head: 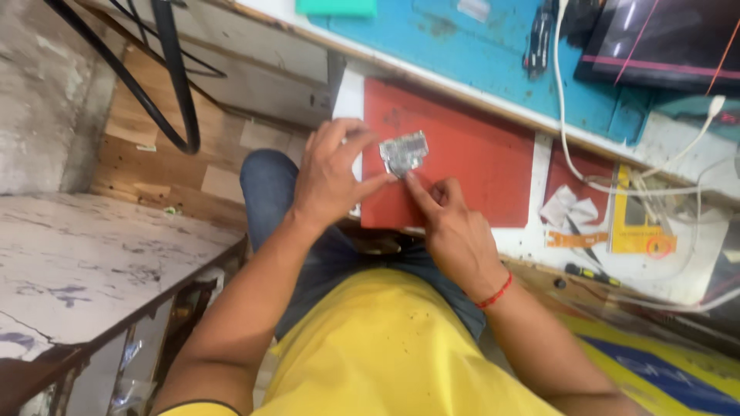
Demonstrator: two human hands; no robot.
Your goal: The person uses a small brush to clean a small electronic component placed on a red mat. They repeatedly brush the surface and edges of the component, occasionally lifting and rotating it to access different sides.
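A cluttered white workbench (539,246) carries a red mat (478,154) beside a blue mat (478,54), white cables (574,166) and a screwdriver (590,273), while above the red mat the left hand (331,173) pinches a small silvery circuit board (403,152) between thumb and fingers and the right hand (455,227), otherwise curled, touches its lower edge with one extended finger.

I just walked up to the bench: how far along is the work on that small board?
Done: the small circuit board is off the red mat. In hand: the left hand pinches it, and the right hand has a fingertip at its edge. Left: the screwdriver lies untouched.
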